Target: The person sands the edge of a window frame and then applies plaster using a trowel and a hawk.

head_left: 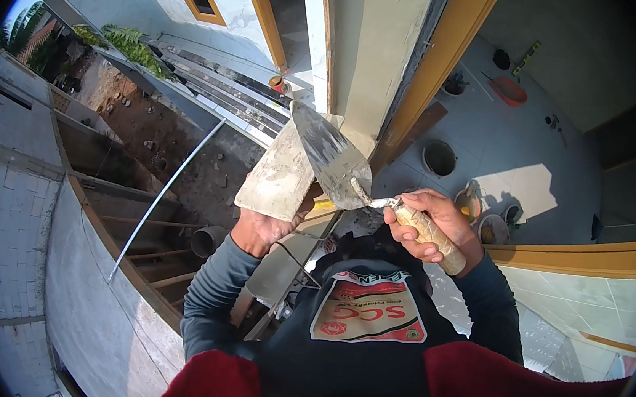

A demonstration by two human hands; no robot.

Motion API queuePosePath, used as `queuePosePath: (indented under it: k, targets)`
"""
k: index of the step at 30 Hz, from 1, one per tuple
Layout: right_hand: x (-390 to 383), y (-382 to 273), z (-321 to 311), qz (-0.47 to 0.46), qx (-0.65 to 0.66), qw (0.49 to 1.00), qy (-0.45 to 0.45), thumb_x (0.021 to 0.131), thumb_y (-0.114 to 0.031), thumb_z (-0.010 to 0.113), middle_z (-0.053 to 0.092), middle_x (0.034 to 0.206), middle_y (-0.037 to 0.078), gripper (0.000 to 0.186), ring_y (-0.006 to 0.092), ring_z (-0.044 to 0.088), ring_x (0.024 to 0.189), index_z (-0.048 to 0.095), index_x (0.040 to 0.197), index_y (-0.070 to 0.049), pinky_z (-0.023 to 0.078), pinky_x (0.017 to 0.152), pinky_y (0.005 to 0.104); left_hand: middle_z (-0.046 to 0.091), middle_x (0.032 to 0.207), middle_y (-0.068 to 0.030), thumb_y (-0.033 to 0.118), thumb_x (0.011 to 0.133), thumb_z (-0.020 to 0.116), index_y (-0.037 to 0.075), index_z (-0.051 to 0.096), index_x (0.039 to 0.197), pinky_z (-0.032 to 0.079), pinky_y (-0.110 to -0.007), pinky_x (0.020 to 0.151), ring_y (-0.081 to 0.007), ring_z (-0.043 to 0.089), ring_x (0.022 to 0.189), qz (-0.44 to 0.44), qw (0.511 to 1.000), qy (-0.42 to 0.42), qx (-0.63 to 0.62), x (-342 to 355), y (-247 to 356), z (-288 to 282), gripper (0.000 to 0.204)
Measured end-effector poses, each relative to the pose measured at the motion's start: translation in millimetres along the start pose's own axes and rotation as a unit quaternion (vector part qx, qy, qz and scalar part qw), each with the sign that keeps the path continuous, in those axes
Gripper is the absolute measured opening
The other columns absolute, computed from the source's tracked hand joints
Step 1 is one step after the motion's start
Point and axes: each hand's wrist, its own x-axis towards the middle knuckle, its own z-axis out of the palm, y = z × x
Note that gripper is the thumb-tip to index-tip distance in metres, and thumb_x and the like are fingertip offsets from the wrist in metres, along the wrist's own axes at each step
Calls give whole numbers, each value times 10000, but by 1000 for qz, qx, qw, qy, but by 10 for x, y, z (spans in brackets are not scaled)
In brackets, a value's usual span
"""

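Observation:
My left hand (263, 230) is closed underneath a pale, mortar-smeared rectangular plastering float (280, 176), whose flat face is turned up. My right hand (442, 224) grips a pointed trowel by its thick, worn, light-coloured handle (429, 238). The trowel's metal blade (331, 158) points up and left and lies over the right part of the float; whether they touch I cannot tell. A small lump of mortar (361, 190) clings to the blade near its neck. The fingers of my left hand are mostly hidden by the float.
Ahead stands a narrow plastered wall (363, 50) beside a yellow-brown door frame (443, 54). On the tiled floor to the right are a bucket (439, 158), an orange basin (508, 90) and a yellow spirit level (528, 56). A pale pipe (169, 192) crosses a drop to bare ground at left.

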Motion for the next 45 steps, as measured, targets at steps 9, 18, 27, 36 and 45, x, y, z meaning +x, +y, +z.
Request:
queuePosePath:
  k: [9, 18, 27, 36, 45]
  targets:
    - [-378, 55, -66, -290, -557, 752, 201, 923, -180, 673, 625, 784, 119, 276, 158, 599, 574, 656, 1024, 77, 496, 527, 288, 624, 1238, -186, 381, 991, 428, 48, 535, 1334, 586, -408, 738, -352, 643, 1028, 108, 986, 46, 116, -31, 148, 63, 490]
    - [-198, 48, -104, -385, -824, 363, 202, 802, -97, 789, 630, 877, 124, 242, 286, 662, 717, 645, 946, 34, 543, 614, 371, 632, 1322, -111, 355, 956, 477, 61, 539, 1371, 546, -419, 980, -262, 652, 1162, 132, 929, 66, 340, -165, 7, -120, 513]
    - [683, 202, -556, -464, -523, 671, 247, 968, -136, 646, 639, 783, 69, 304, 118, 603, 641, 632, 1194, 66, 486, 587, 271, 583, 1382, -188, 272, 997, 398, -4, 459, 1439, 539, -450, 999, -317, 632, 1195, 171, 830, 139, 513, -410, -66, -240, 525]
    - [719, 42, -498, -504, -465, 677, 268, 1024, -187, 555, 642, 811, 60, 307, 100, 579, 606, 616, 1175, 73, 471, 534, 265, 647, 1274, -160, 61, 973, 524, -42, 497, 1372, 604, -393, 879, -254, 694, 1065, 238, 853, 132, 445, -720, 80, -355, 412]
    - [839, 135, -406, -450, -398, 780, 175, 1055, -245, 507, 622, 885, 62, 345, 96, 578, 649, 584, 1195, 60, 486, 555, 261, 664, 1234, -173, 79, 975, 506, -61, 546, 1325, 607, -391, 863, -255, 704, 1024, 260, 888, 149, 349, -704, 136, -247, 379]
